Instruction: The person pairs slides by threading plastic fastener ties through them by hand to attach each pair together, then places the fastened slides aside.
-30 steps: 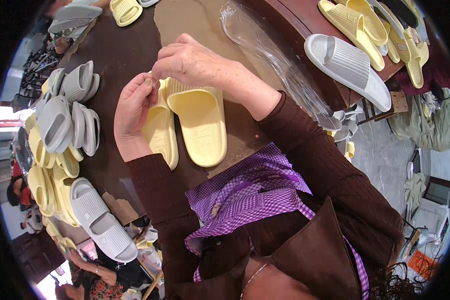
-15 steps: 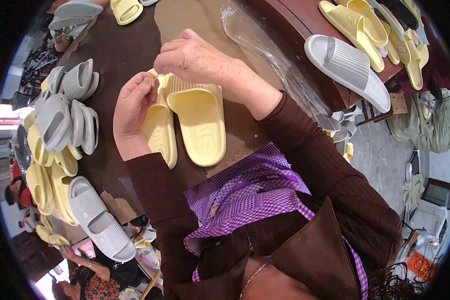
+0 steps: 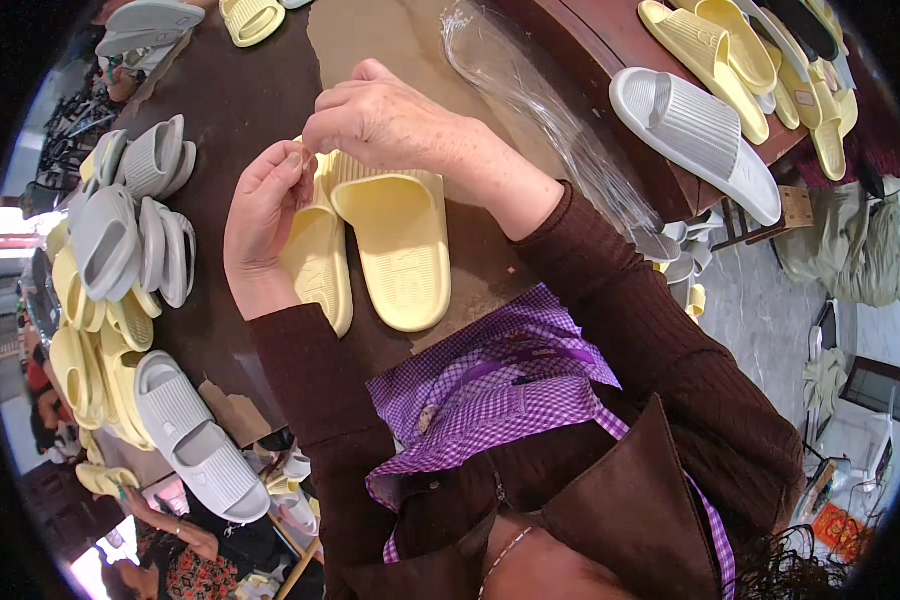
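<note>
A pair of pale yellow slide slippers lies side by side on the table in front of me, the right slipper (image 3: 405,260) fully open to view at the heel, the left slipper (image 3: 320,262) partly covered by my left hand (image 3: 262,205). That hand's thumb and forefinger are pinched together over the slippers' straps. My right hand (image 3: 375,120) is curled closed just above and to the right, its fingertips meeting the left ones. Whatever sits between the fingers is too small or hidden to make out. Both hands cover the toe ends.
A bundle of thin clear plastic strands (image 3: 540,105) lies right of my hands. Grey slippers (image 3: 105,240) and yellow ones (image 3: 75,375) are piled at the left edge. A grey slipper (image 3: 695,140) rests on a red-brown surface (image 3: 595,60). A co-worker (image 3: 195,560) is at lower left.
My hands have barely shifted; the right fingertips have come slightly closer to the left ones. At lower left, the co-worker's arm has moved a little.
</note>
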{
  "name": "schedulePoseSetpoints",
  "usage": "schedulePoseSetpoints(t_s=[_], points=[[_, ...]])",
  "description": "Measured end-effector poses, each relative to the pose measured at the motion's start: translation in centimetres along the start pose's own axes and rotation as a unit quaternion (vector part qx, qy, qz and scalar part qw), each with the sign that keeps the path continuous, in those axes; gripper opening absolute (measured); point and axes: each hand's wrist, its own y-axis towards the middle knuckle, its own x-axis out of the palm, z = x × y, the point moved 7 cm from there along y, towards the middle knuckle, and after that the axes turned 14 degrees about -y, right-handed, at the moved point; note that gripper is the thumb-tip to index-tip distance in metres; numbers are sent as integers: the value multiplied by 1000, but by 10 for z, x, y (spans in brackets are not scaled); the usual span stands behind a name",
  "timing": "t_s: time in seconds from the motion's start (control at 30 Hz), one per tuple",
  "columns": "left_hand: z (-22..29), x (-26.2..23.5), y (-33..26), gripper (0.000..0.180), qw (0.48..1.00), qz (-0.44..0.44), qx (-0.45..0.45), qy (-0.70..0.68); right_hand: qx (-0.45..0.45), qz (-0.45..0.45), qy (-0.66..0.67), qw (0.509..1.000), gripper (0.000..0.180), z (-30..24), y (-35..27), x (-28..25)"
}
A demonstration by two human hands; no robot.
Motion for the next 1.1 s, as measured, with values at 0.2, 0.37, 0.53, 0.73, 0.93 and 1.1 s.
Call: schedulePoseSetpoints(t_s=[0.2,0.37,0.53,0.73,0.93,1.1], points=[[-2,-6,0,15,1000,-1,3,9,-8,16,21,1000,7,-6,0,1],[3,-15,-2,14,1000,17,16,-1,-21,56,48,997,5,-11,7,6],[16,-5,10,14,992,74,50,86,13,91,-25,995,9,6,7,-1],[38,-19,-23,34,942,247,206,98,67,239,6,969,10,25,-6,-35],[11,-112,-49,27,910,319,66,257,97,-237,232,938,19,-41,-47,15],[2,-95,-65,24,945,286,-6,155,210,-180,105,955,27,-43,-48,36]])
